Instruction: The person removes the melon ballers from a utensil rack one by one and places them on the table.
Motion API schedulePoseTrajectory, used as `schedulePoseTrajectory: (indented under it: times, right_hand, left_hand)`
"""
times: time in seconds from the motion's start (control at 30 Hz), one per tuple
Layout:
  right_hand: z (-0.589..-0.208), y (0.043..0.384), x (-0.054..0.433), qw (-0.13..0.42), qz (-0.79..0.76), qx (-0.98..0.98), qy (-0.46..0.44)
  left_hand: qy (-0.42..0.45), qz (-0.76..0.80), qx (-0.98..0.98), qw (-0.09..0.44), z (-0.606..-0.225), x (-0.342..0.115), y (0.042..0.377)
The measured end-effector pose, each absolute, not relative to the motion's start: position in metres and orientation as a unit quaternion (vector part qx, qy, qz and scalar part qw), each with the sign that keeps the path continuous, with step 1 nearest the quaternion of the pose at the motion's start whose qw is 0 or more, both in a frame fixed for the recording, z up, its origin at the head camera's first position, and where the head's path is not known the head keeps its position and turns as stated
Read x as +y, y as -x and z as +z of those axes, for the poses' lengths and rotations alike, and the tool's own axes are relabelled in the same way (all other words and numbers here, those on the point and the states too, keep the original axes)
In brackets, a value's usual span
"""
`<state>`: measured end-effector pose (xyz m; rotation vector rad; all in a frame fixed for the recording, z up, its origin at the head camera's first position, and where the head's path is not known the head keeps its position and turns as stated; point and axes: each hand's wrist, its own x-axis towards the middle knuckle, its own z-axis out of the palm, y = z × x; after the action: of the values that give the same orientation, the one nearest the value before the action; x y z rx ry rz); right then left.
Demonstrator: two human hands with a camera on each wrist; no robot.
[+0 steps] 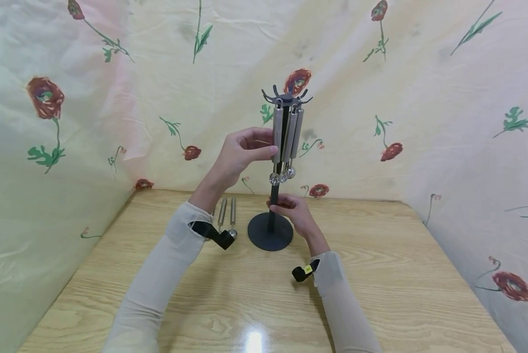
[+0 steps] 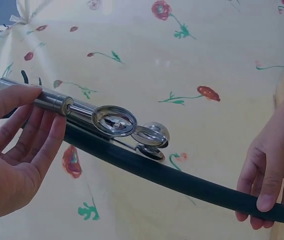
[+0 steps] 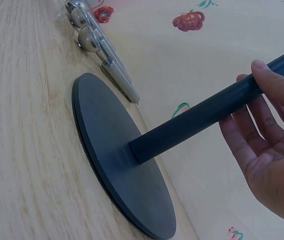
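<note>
Work appears partway complete: three metal spoons (image 1: 297, 130) hang at the hooks (image 1: 265, 96) of the black stand (image 1: 257, 234), which is upright on the table (image 1: 378, 274); at least two loose spoons (image 1: 233, 211) lie left of its base. The left hand (image 1: 246, 149) pinches the handle of the leftmost hanging spoon (image 1: 278, 120) — full seating on its hook cannot be confirmed — and the right hand (image 1: 293, 212) grips the pole (image 1: 271, 223) above the base. The loose spoons appear to be the portion left — none of them is on a hook.
</note>
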<state>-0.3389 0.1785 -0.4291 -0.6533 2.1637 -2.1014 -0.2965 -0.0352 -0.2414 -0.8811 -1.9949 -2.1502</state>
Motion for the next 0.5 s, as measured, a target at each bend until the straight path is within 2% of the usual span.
schedulePoseTrajectory:
  times: [0.23,0.5]
  right_hand:
    - [-0.429,0.338,0.178,0.031,-0.684,0.697,0.213]
    - [-0.429,0.338,0.178,0.029,-0.683,0.700,0.209]
  left_hand:
    - [0.287,-0.692,-0.661,0.043,-0.248,-0.045,0.293]
    - [0.244,-0.676,-0.695,0.031,-0.267,-0.063,0.297]
